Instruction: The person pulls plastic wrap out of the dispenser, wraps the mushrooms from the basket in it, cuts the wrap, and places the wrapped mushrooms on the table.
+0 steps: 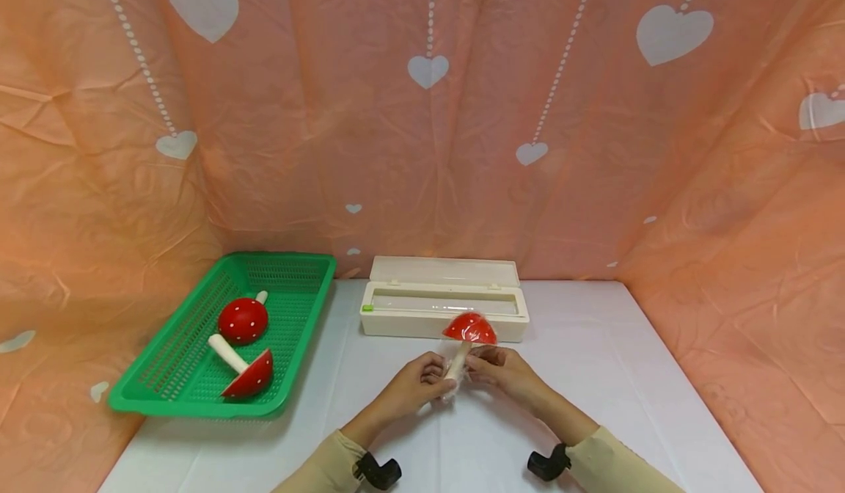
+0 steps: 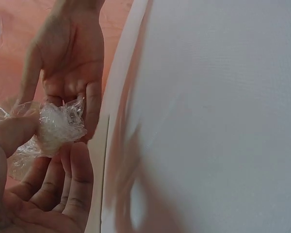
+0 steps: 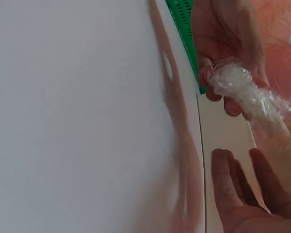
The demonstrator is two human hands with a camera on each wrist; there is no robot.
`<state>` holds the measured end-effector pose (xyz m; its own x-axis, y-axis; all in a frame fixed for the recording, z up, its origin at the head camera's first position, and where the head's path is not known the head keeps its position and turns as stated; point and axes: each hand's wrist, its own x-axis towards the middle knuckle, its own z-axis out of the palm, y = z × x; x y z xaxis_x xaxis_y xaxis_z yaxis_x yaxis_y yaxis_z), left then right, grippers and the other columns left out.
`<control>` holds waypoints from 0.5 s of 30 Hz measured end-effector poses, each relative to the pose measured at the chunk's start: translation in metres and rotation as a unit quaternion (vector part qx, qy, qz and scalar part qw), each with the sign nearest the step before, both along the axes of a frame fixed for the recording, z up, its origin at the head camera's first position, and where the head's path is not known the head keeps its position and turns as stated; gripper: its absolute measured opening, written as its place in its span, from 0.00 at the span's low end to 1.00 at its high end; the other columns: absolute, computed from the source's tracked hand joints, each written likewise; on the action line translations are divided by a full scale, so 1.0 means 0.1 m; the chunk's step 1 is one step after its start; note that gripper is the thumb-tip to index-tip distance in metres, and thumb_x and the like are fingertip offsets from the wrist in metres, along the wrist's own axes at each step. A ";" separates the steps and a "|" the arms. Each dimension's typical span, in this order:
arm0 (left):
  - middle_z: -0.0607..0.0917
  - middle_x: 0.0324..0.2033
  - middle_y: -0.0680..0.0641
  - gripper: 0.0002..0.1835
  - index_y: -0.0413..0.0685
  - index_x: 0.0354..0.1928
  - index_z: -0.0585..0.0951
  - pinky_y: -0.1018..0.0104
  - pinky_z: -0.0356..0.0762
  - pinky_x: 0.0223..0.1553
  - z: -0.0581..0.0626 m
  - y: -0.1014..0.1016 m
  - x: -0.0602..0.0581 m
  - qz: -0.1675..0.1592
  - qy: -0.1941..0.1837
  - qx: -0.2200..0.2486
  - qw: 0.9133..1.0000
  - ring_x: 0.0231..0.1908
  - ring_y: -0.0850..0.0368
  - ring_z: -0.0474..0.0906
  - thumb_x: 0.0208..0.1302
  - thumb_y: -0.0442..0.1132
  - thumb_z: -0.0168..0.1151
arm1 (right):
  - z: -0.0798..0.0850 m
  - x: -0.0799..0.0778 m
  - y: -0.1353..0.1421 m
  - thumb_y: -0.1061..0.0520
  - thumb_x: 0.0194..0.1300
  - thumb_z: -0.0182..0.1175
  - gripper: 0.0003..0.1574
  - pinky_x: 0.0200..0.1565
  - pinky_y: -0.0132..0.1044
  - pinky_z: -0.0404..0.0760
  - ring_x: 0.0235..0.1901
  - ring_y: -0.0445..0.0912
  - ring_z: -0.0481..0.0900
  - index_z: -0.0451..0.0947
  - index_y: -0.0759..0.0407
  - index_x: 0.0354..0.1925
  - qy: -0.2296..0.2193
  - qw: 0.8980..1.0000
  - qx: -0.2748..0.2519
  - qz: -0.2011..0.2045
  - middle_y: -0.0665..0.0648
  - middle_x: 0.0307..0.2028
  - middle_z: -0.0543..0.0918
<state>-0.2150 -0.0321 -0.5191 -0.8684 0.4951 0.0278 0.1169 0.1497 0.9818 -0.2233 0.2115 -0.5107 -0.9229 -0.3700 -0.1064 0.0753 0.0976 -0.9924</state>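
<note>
A toy mushroom with a red, white-dotted cap and pale stem is held over the white table, cap pointing away. Clear plastic film covers it, bunched and crinkled round the stem. My left hand grips the wrapped stem, thumb on the near side and curled fingers beneath. From the other side, my right hand pinches film beside the stem; in the right wrist view its fingers are bent and spread below the bunched film. The thumb barely shows at that view's edge.
Behind the hands stands a cream film dispenser box with its lid raised and a roll inside. At left, a green basket holds two more toy mushrooms. Orange curtains with white hearts enclose the table.
</note>
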 end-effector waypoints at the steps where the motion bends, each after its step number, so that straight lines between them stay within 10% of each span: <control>1: 0.85 0.39 0.47 0.14 0.30 0.52 0.77 0.71 0.83 0.37 0.00 0.00 0.00 0.001 0.001 0.000 1.000 0.36 0.62 0.81 0.72 0.30 0.69 | 0.00 0.00 0.00 0.52 0.80 0.64 0.30 0.56 0.40 0.86 0.50 0.44 0.87 0.75 0.78 0.61 0.001 1.000 0.001 -0.001 0.61 0.52 0.87; 15: 0.89 0.38 0.45 0.12 0.35 0.48 0.80 0.71 0.83 0.36 0.01 0.05 0.06 0.024 0.013 -0.032 0.999 0.37 0.61 0.84 0.70 0.33 0.73 | -0.04 -0.04 -0.03 0.56 0.77 0.66 0.28 0.52 0.34 0.85 0.46 0.40 0.85 0.77 0.80 0.61 -0.001 0.999 -0.003 -0.032 0.56 0.50 0.88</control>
